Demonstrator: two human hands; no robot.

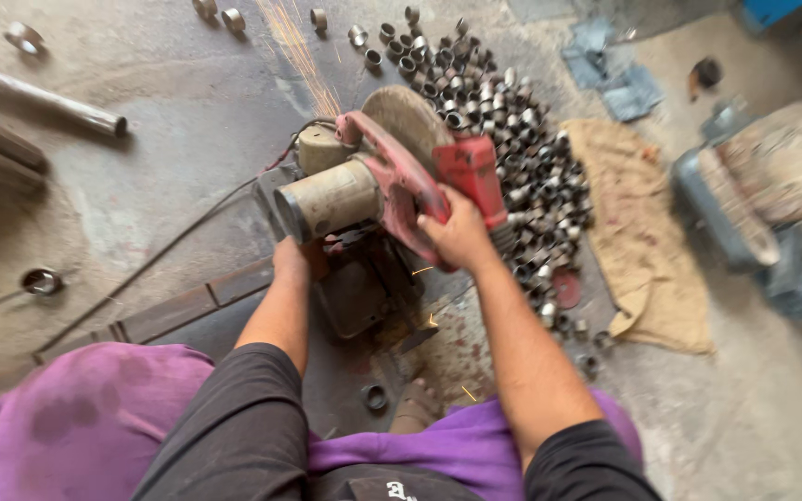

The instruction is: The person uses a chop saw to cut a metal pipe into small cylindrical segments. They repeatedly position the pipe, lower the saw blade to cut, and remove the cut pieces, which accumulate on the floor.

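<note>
Chop saw (373, 186) handle in right hand's (457, 232) closed grip; left hand (291, 260) half hidden, grip unclear; steel rings (503, 130) heaped beside.

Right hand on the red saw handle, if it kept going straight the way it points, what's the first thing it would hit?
Probably the heap of short cut metal rings just beyond the red chop saw that the right hand grips; depth is hard to judge.
</note>
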